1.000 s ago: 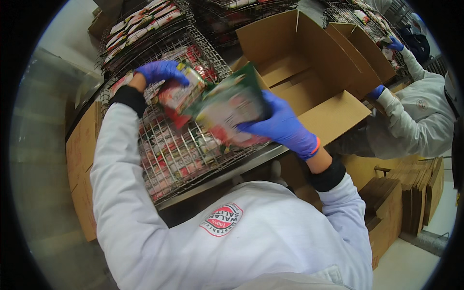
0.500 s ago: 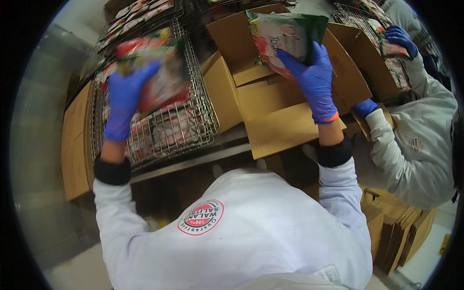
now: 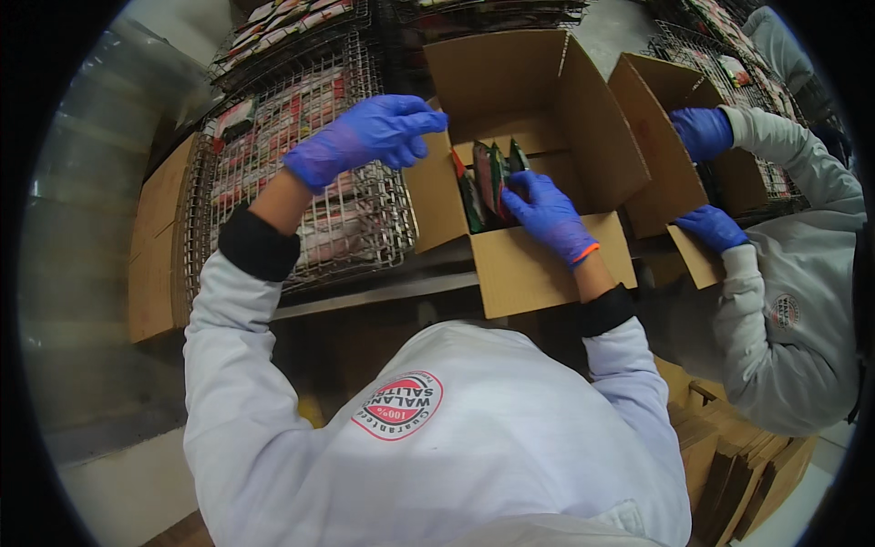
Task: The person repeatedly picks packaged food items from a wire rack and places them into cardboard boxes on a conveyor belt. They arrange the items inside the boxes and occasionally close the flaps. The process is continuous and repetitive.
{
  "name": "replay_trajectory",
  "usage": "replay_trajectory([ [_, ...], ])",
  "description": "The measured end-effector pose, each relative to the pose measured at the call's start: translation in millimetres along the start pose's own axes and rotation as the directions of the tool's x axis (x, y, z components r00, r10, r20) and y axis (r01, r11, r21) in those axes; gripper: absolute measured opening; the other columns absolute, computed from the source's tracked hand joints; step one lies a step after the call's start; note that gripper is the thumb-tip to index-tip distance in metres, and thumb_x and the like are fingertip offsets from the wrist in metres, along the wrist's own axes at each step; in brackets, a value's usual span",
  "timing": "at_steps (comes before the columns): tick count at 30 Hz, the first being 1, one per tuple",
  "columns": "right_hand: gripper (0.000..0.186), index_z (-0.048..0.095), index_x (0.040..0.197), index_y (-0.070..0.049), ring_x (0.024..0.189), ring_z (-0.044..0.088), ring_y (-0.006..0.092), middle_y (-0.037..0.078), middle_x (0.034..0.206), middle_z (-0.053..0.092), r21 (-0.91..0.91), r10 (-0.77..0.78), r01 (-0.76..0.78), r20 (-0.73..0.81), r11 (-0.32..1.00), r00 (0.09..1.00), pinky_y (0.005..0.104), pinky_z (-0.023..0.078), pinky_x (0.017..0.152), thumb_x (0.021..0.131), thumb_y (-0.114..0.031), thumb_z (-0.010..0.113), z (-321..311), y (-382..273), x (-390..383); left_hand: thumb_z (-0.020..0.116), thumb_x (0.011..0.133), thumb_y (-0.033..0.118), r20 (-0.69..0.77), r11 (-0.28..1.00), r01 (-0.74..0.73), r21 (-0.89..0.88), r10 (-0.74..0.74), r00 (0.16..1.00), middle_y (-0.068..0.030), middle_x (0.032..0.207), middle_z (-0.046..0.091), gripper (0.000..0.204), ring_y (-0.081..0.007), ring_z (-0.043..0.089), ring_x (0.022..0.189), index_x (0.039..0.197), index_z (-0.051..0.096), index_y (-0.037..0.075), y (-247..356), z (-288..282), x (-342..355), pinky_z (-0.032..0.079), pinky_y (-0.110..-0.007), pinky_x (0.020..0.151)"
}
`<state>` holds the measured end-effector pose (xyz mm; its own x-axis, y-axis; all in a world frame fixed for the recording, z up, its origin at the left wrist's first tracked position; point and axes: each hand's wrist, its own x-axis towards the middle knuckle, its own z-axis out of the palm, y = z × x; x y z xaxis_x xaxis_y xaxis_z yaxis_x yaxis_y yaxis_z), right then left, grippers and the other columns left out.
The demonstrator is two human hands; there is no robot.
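My right hand [image 3: 548,215], in a blue glove, is inside the open cardboard box [image 3: 561,109], its fingers closed on several red-and-green plastic packs [image 3: 490,178] standing on edge there. My left hand [image 3: 372,135], gloved the same, hovers empty above the box's left flap [image 3: 426,210], fingers apart and loosely curved. To the left lies a wire rack [image 3: 387,219] loaded with flat packs [image 3: 278,114].
Further loaded racks [image 3: 301,23] stand behind. Flattened cartons lie at left [image 3: 159,255] and lower right [image 3: 743,474]. On the right, a co-worker's gloved hands [image 3: 706,228] are at another open box [image 3: 643,146], beside another rack.
Packs that both my hands held above the rack and box now stand inside the box. My right hand moved down into it; my left hand moved rightward, emptied.
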<state>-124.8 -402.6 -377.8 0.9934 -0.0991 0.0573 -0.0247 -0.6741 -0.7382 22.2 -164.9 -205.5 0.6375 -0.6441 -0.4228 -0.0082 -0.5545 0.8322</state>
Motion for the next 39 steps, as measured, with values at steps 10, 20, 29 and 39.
replay_trajectory([
  [10, 0.084, 0.037, 0.149, -0.019, 0.137, 0.037, 0.0404, 0.028, 0.146, 0.034, -0.059, 0.142, -0.137, 0.084, 0.989, 0.986, 0.0404, 0.035, 0.112, 0.078, -0.04, 0.076, 11, -12, 27, 0.067, 0.09, 0.032, -0.515, 0.801, 0.164, 0.576, 0.2, 0.833, -0.013, 0.098, 0.07, 0.036, -0.0266, 0.066, 0.09, 0.114, 0.067, 0.006, -134, -247, -57, 0.051, -0.035, 0.085],
  [20, 0.086, 0.046, 0.141, -0.013, 0.127, 0.043, 0.0409, 0.029, 0.136, 0.044, 0.016, 0.439, -0.455, 0.237, 0.89, 0.867, 0.0437, 0.035, 0.11, 0.073, -0.056, 0.077, 16, -45, 59, 0.066, 0.068, 0.023, -0.476, 0.77, 0.213, 0.601, 0.131, 0.87, -0.023, 0.146, 0.043, 0.09, -0.0346, 0.044, 0.135, 0.15, 0.033, 0.004, -265, -389, 25, 0.034, -0.038, 0.112],
  [29, 0.131, -0.002, 0.154, 0.001, 0.129, 0.049, 0.0268, 0.022, 0.14, 0.049, 0.258, 0.546, -0.581, 0.197, 0.772, 0.814, 0.0353, 0.037, 0.108, 0.069, -0.043, 0.087, 25, -31, 42, 0.074, 0.065, 0.013, -0.224, 0.343, 0.218, 0.914, -0.023, 0.974, -0.0302, 0.129, 0.051, 0.102, -0.0443, 0.055, 0.116, 0.154, 0.024, 0.015, -231, -349, 2, 0.047, -0.043, 0.097],
  [39, 0.085, 0.045, 0.134, 0.002, 0.068, 0.062, 0.0148, 0.012, 0.09, 0.067, 0.24, 0.421, -0.509, 0.338, 0.827, 0.842, 0.0299, 0.05, 0.058, 0.075, -0.049, 0.08, 4, -18, 49, 0.07, 0.073, 0.006, -0.425, 0.299, 0.342, 0.891, 0.287, 0.858, -0.018, 0.123, 0.062, 0.055, -0.0383, 0.062, 0.106, 0.127, 0.059, 0.008, -191, -299, -19, 0.051, -0.043, 0.09],
])
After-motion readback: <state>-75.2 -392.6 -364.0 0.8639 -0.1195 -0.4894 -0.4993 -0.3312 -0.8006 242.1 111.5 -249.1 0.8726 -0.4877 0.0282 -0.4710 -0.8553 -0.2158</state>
